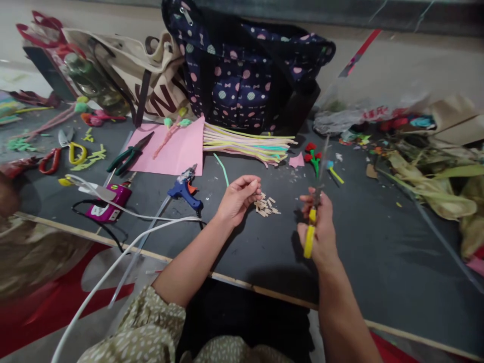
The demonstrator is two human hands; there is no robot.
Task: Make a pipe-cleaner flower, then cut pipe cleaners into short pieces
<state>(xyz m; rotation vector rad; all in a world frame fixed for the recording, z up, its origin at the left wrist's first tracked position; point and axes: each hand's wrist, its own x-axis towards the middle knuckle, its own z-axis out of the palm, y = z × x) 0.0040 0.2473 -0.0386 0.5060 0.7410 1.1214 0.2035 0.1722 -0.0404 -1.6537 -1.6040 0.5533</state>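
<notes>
Scissors with yellow handles [310, 237] are gripped in my right hand [325, 229], their blurred blades pointing away from me over the dark table. My left hand [238, 199] is closed, thumb pressed to the curled fingers; anything between them is too small to make out. Just beside its fingertips lies a small heap of short, pale cut pieces [267, 205]. A green strip [221, 169] rests behind my left hand. Beyond the scissors are a small red flower with a green stem [313, 159] and a short yellow stem with a blue tip [335, 172].
A blue glue gun [186, 190] with a white cable lies left of my left hand. Pliers [130, 154] sit on pink paper [181, 146]. Long pastel strips [245, 145] lie before a navy bag [242, 75]. Dry husks [434, 186] cover the right side. Another person's sleeve [41, 252] shows at left.
</notes>
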